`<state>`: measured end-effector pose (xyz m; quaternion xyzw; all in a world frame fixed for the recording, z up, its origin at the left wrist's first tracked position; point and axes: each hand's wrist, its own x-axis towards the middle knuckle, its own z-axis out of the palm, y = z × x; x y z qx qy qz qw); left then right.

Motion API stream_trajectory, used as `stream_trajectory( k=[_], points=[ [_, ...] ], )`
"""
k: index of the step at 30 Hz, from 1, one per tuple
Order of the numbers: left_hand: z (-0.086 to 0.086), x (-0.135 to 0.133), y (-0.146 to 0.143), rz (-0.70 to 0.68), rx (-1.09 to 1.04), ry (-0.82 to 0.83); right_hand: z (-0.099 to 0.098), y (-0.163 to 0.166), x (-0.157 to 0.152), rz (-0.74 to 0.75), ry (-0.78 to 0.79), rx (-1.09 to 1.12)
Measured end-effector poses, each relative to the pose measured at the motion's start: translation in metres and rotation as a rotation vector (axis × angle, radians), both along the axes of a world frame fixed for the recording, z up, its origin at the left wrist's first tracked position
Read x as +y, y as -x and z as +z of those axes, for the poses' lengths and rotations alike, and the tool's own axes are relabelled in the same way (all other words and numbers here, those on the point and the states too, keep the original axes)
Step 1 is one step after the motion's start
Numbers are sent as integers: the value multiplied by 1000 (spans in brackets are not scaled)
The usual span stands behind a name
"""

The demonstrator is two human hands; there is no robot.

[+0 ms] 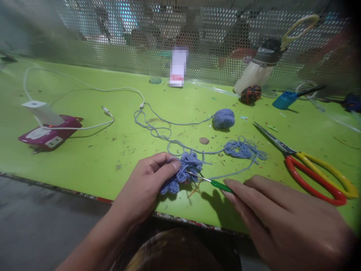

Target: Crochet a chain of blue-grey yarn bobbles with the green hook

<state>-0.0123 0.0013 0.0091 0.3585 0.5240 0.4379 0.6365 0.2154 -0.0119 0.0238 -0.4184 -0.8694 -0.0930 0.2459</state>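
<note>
Near the table's front edge, my left hand pinches a blue-purple crochet piece with petal-like lobes between thumb and fingers. My right hand is closed on the green handle of a crochet hook. The hook's metal shaft points left and its tip reaches into the crochet piece; the very end is hidden in the stitches. Blue yarn trails from the work to a loose yarn bundle. Farther back lies a wound ball of the same blue yarn. A few orange strands stick out beneath the piece.
Large scissors with red and yellow handles lie at the right. At the left, a white charger stands on a purple power strip with a white cable. A bottle, dark multicoloured yarn ball and blue container line the back before a perforated metal panel.
</note>
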Motion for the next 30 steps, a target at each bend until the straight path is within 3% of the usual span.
stream_trajectory(
  k=[8, 19, 30],
  points=[
    [0, 0, 0, -7, 47, -16, -8, 1, 3, 45, 33, -39],
    [3, -1, -2, -16, 72, -50, -13, 4, -1, 91, 138, 72],
    [-3, -1, 1, -5, 12, -44, -4, -5, 0, 91, 9, 31]
  ],
)
